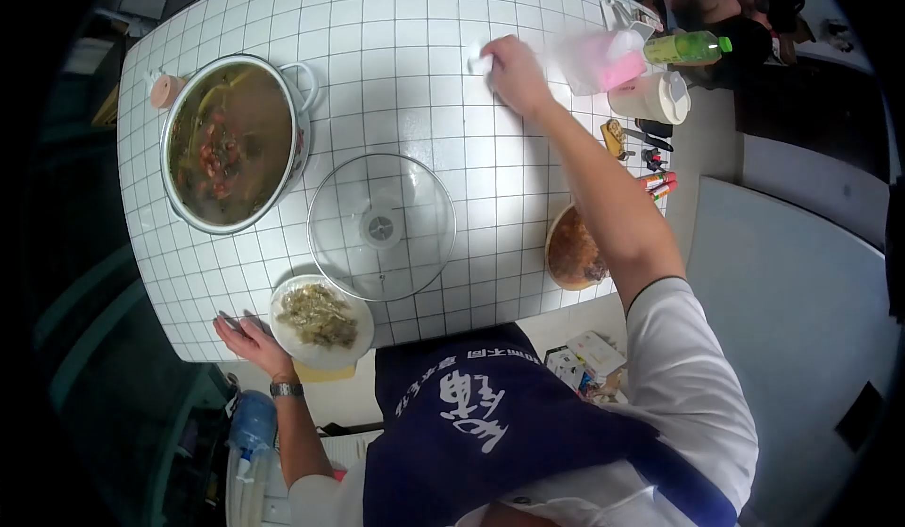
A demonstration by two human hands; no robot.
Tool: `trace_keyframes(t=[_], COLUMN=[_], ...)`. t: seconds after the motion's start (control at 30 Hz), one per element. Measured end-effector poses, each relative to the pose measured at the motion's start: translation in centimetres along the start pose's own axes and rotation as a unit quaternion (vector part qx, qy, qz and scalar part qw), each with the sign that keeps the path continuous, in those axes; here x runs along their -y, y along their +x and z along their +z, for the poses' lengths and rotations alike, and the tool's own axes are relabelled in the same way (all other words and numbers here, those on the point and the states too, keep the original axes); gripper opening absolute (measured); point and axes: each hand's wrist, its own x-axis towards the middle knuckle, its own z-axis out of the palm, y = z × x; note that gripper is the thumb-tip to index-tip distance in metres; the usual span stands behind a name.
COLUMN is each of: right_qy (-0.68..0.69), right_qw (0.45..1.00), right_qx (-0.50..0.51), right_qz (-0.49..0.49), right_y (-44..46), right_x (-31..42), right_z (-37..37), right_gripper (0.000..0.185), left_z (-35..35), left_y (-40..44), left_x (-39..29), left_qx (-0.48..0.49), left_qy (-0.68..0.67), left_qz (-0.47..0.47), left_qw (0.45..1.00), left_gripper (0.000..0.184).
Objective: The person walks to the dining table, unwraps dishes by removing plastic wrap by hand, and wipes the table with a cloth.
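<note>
My right hand (517, 73) is over the far middle of the white tiled table (405, 84), its fingers closed on a small crumpled white piece (480, 58) that looks like tissue. Near the table's left front corner, my left hand (253, 343) rests with its fingers apart, holding nothing. Just right of it stands a plate (292, 343) of greenish shredded food (322, 317). A clear glass lid (382, 227) lies flat on the table and reaches over the plate's rim.
A large pot (231, 145) of soup stands at the left, beside a pink cup (166, 91). To the right are a bowl (573, 249) of brown food, a white jug (650, 98), a green bottle (686, 48) and a pink bag (603, 60). Another person (721, 18) is at the far right.
</note>
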Motion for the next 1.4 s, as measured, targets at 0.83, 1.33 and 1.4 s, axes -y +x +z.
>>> trace_keyframes(t=[0.83, 1.33, 1.4], right_qy=[0.348, -0.020, -0.019], right_qw=[0.895, 0.970, 0.976], right_qx=[0.001, 0.188, 0.156], right_qz=[0.280, -0.151, -0.148], right_y=[-9.0, -12.7, -12.0], right_x=[-1.7, 6.2, 6.5], right_z=[-3.3, -4.2, -3.1], right_gripper=[0.013, 0.037, 0.037], left_z=[0.2, 0.5, 0.6], left_y=[0.0, 0.0, 0.1], left_x=[0.5, 0.0, 0.3], left_qx=[-0.005, -0.010, -0.010], left_qy=[0.062, 0.050, 0.071], left_qz=[0.042, 0.022, 0.032], left_qw=[0.997, 0.998, 0.997], left_gripper=[0.053, 0.054, 0.055])
